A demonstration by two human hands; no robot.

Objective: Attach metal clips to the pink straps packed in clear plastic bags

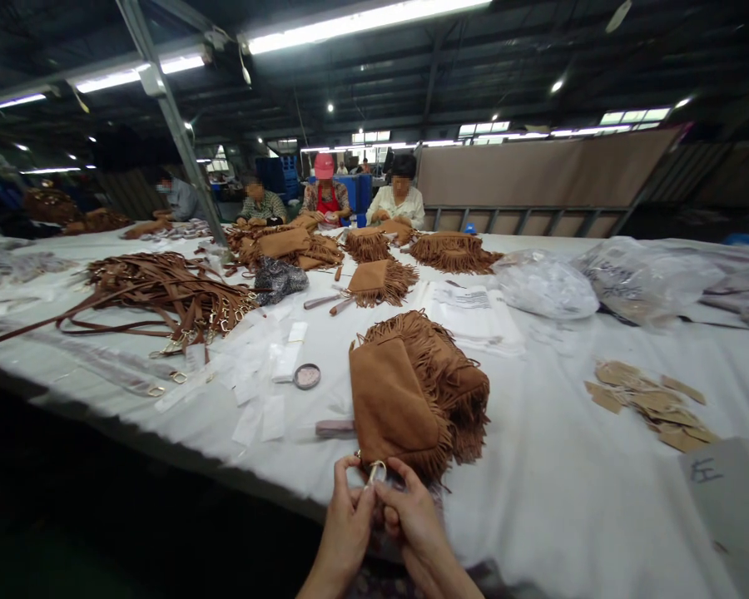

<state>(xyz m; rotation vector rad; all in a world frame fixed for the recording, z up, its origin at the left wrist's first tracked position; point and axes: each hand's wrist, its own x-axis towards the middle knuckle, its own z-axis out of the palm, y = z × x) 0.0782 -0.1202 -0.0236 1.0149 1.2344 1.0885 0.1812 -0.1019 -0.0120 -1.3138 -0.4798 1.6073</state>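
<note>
Both hands, left hand (343, 524) and right hand (412, 520), pinched a small metal clasp (375, 472) at the fringed suede bag's (405, 399) near corner, the bag lying flat on the desk (555, 499) for support

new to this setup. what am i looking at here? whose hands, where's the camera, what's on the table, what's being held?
There is no machine here: a person works with two bare hands. The single picture comes from a camera worn on that person's head, looking forward and down.

The left hand and right hand meet at the near edge of a long white table. Together they pinch a small metal ring at the corner of a brown fringed suede bag.

Also on the table: a heap of brown leather straps with metal clasps, more fringed bags, clear plastic bags, small brown cut pieces and a small round tin. Other people sit at the far end.
</note>
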